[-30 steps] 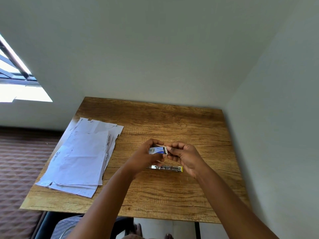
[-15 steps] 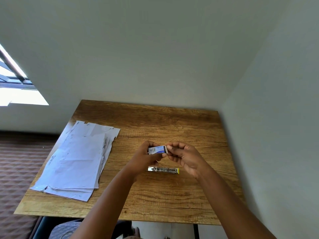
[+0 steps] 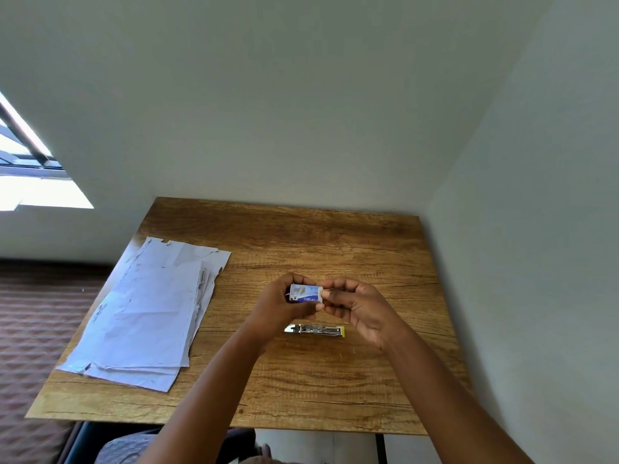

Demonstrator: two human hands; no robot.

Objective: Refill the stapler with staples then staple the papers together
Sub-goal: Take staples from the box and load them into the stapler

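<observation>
We hold the small staple box (image 3: 306, 293) up over the desk (image 3: 301, 390), between both hands. Left hand (image 3: 278, 306) wraps it, fingers (image 3: 294, 277) curled over the top edge, thumb under. Right hand (image 3: 360, 306) pinches its right end, fingers narrow. Box is thin white-and-blue card, flat rectangle, printed face toward us. Contents not visible; we can't tell if the end flap is out.

Stapler (image 3: 315, 330) lies flat on the desk just below the hands, untouched. Long, narrow, shiny metal, with a yellow end at the right. We can't tell whether its tray holds staples. A couple of tiny slivers sit on the wood near its right end, too small to identify.

Papers (image 3: 144, 316) sit in a loose stack at the desk's left side, well apart from the stapler. White sheets, offset, far edges ragged and torn, faint print showing.

Desk top is square, wood grain with a matte finish.
</observation>
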